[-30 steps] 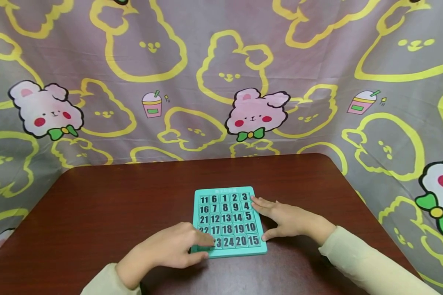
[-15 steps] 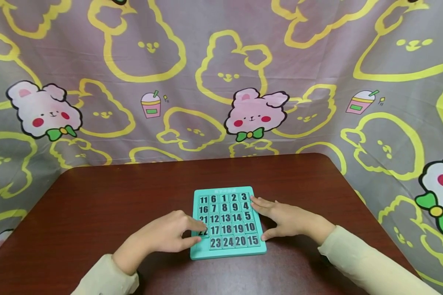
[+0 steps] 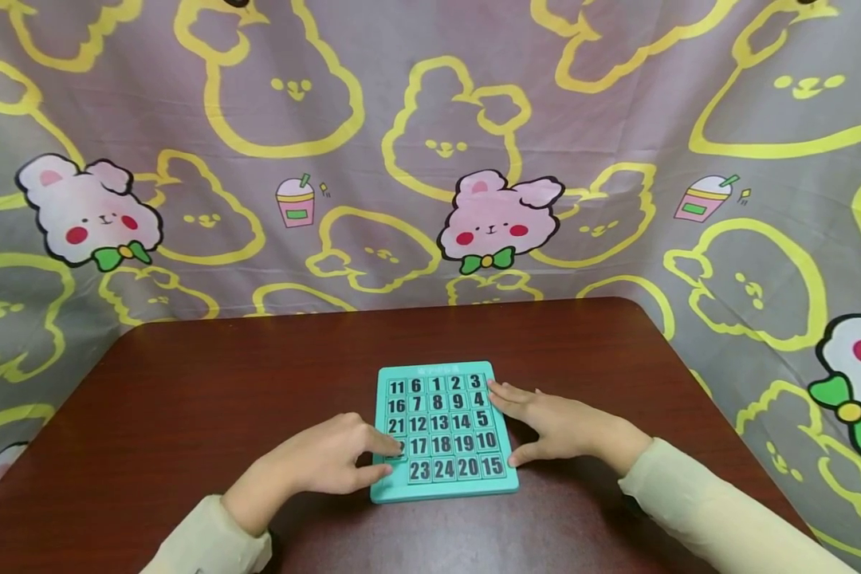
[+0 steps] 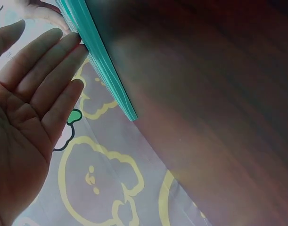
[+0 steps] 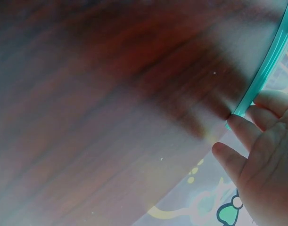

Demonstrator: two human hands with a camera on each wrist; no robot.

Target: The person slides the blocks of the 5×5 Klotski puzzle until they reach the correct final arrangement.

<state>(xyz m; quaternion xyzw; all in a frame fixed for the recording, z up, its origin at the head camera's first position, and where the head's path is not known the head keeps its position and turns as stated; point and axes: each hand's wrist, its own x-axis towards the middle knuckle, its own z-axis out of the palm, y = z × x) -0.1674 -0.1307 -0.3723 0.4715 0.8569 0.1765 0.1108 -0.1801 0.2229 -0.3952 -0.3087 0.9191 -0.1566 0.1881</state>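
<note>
A turquoise sliding number puzzle [image 3: 448, 493] lies flat on the dark red-brown table. Its black-numbered tiles stand in rows, with a bare slot [image 3: 395, 476] at the lower left corner, left of the 23 tile [image 3: 419, 471]. My left hand [image 3: 323, 454] reaches in from the left; its index fingertip rests on the tile above that slot and mostly hides its number. The left thumb tip lies by the puzzle's left edge. On the other side, my right hand [image 3: 563, 426] touches the puzzle's right edge with extended fingertips and thumb. In the right wrist view, the right fingers [image 5: 245, 132] meet the turquoise rim.
The table [image 3: 258, 383] extends around the puzzle on all sides. Behind and beside it hangs a grey-pink curtain [image 3: 373, 104] with yellow outlines and cartoon rabbits. Pale sleeves [image 3: 717, 502] cover both forearms.
My left hand has moved up and slightly left, its index finger going from beside the 23 tile to the 22 tile, uncovering the corner slot. The right hand has stayed put.
</note>
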